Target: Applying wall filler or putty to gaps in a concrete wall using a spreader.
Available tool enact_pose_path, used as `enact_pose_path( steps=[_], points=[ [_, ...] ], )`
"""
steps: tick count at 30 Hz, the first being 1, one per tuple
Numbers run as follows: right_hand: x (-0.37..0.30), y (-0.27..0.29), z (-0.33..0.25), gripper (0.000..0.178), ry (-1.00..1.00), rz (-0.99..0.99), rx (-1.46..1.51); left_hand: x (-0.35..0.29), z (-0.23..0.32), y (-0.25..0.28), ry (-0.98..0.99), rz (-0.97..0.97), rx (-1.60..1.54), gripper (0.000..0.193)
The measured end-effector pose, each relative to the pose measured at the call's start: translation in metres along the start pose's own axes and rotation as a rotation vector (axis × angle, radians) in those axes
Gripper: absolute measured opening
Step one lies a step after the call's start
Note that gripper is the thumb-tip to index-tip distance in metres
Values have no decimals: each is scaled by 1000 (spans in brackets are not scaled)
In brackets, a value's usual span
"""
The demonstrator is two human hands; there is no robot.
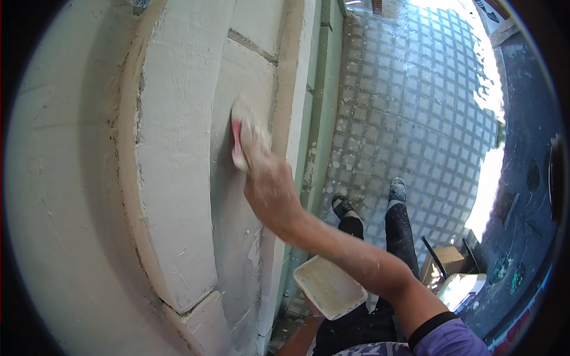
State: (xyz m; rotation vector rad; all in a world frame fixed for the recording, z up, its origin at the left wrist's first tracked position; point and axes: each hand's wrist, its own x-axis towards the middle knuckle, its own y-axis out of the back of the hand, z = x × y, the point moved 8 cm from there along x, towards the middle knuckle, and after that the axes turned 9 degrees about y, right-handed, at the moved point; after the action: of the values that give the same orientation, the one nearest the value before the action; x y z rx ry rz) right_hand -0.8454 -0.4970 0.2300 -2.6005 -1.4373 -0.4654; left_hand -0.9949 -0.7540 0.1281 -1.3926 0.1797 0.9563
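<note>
My right hand (pixel 267 178) reaches across to the pale plastered wall (pixel 175 148), its fingers closed around a whitish tool with a red patch (pixel 237 130). Motion smears the tool, so its exact kind does not show. It is against or very close to a recessed strip of the wall. Lower down, my left hand (pixel 313 307) is mostly hidden beneath a shallow rectangular tray (pixel 331 287), which it holds in front of my body. The tray is cream-coloured, with a thin whitish coating inside.
A pale vertical edge (pixel 292 118) and green panels (pixel 320 113) run beside the wall. My feet stand on a tiled floor (pixel 409 113) spotted with white. At lower right are a chair (pixel 460 288), a cardboard box (pixel 445 261) and a dark blue stained surface (pixel 528 225).
</note>
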Motion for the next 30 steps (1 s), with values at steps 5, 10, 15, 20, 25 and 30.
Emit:
enact_pose_path(
  steps=[5, 10, 15, 20, 25, 30],
  points=[
    [-50, 23, -12, 53, -218, -53, 246, -73, -40, 127, 17, 277, 380, 106],
    [38, 60, 9, 24, 115, 53, -687, 2, -14, -22, -15, -171, -409, 115],
    [80, 22, 17, 23, 297, -242, -876, -5, -8, -11, 6, -154, -464, 110],
    [14, 40, -10, 13, 138, -154, -60, -11, -1, 12, 14, -140, -533, 105],
    [11, 46, 18, 17, -355, -78, 28, -21, -5, 39, -1, 105, 124, 94],
    [3, -6, -36, 38, 411, -375, -859, -49, -17, 101, 58, 539, 146, 97]
  ],
)
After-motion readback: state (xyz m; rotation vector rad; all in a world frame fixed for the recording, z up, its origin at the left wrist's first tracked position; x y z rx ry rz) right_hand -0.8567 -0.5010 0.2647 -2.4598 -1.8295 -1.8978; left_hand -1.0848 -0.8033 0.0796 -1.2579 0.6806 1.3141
